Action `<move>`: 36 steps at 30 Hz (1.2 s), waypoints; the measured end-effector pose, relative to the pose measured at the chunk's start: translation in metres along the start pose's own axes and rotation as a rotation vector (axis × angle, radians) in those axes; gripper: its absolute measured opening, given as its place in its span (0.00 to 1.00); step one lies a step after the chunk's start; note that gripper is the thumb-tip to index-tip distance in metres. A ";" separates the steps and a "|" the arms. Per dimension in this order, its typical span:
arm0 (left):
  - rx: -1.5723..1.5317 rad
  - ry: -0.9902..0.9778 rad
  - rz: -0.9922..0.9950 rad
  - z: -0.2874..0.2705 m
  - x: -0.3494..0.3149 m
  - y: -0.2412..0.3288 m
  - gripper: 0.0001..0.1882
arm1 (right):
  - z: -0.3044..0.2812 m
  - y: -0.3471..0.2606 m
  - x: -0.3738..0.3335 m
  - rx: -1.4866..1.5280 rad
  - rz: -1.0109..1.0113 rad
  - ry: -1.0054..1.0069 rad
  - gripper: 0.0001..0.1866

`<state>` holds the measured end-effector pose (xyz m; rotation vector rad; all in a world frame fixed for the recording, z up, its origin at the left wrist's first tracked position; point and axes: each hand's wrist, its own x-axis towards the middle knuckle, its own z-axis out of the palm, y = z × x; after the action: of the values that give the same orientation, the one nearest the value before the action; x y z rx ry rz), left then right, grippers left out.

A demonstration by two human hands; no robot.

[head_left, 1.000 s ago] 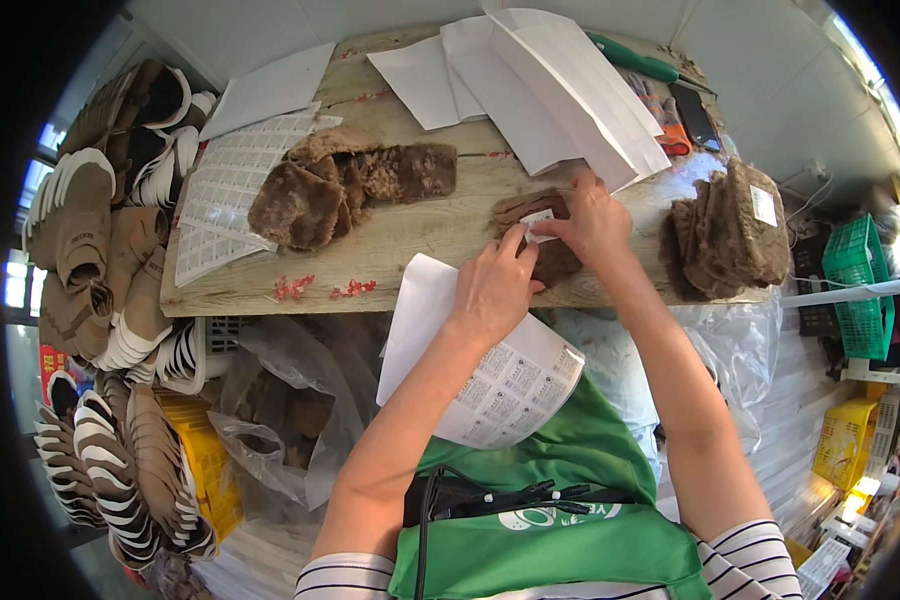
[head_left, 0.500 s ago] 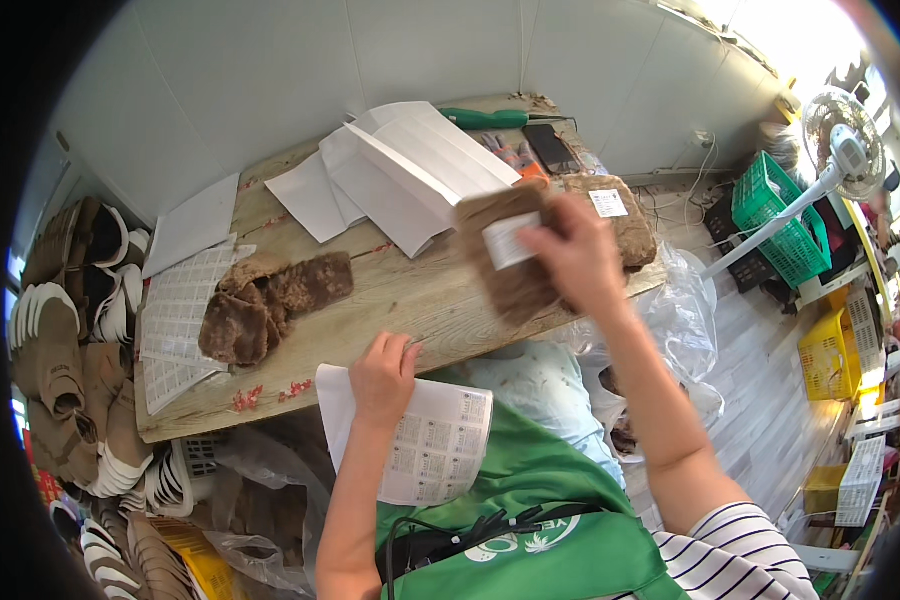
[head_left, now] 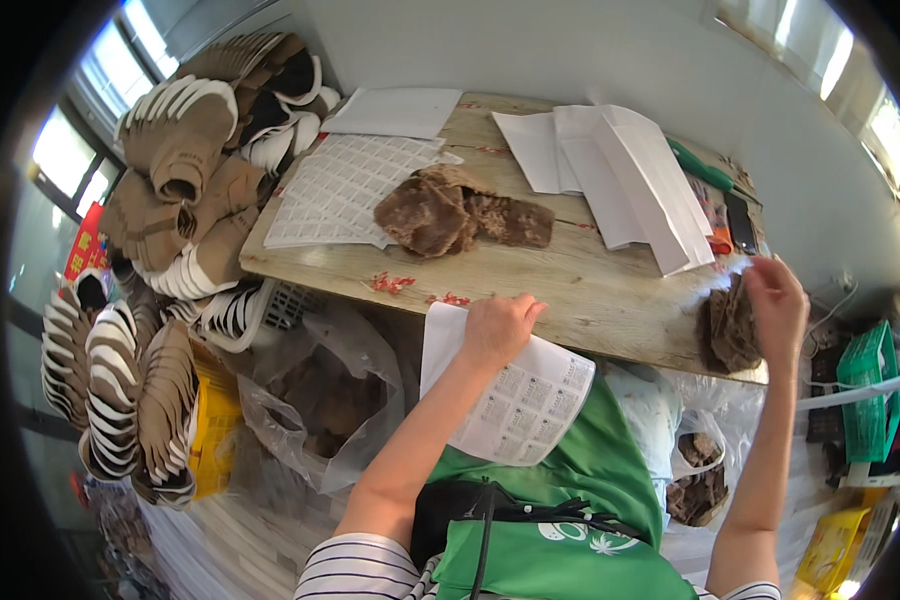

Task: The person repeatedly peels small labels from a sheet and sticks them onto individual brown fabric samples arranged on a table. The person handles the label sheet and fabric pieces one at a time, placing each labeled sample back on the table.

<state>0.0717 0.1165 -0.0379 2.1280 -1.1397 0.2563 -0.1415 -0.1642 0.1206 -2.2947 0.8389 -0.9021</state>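
Note:
My left hand [head_left: 500,328] lies over the upper part of a white label sheet [head_left: 518,408], which slopes from the table's front edge onto my lap. Its fingers are pinched together; what they hold, if anything, is too small to name. At the table's right end my right hand [head_left: 776,303] has its fingers closed at the upper edge of a brown fuzzy piece, on a small pile of brown fuzzy pieces [head_left: 727,328]. The hand and the steep angle partly hide that pile. More brown fuzzy pieces [head_left: 430,212] lie crumpled on the table left of centre.
Label sheets [head_left: 340,190] and blank white papers [head_left: 625,185] cover parts of the wooden table [head_left: 610,300]. A green-handled tool [head_left: 698,165] and a dark phone [head_left: 740,222] lie at the far right. Stacked brown-and-white shoe parts [head_left: 185,150] rise on the left. Plastic bags [head_left: 320,400] hang below.
The view has swung left. My right hand has carried the labelled brown fuzzy piece down to the pile at the table's right end. My left hand stays over the label sheet.

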 end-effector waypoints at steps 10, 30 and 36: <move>-0.060 0.132 -0.367 -0.042 -0.013 -0.052 0.12 | 0.244 -0.109 0.008 0.374 0.080 -0.674 0.17; -0.227 0.065 -0.401 -0.056 -0.031 -0.059 0.10 | 0.202 -0.070 -0.032 0.843 0.509 -0.609 0.13; -0.201 -0.316 -0.330 -0.029 -0.009 -0.021 0.18 | 0.189 0.015 -0.065 0.028 0.231 -0.351 0.15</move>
<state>0.0868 0.1497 -0.0306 2.1794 -0.9161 -0.3422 -0.0468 -0.0822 -0.0358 -2.1860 0.9019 -0.3927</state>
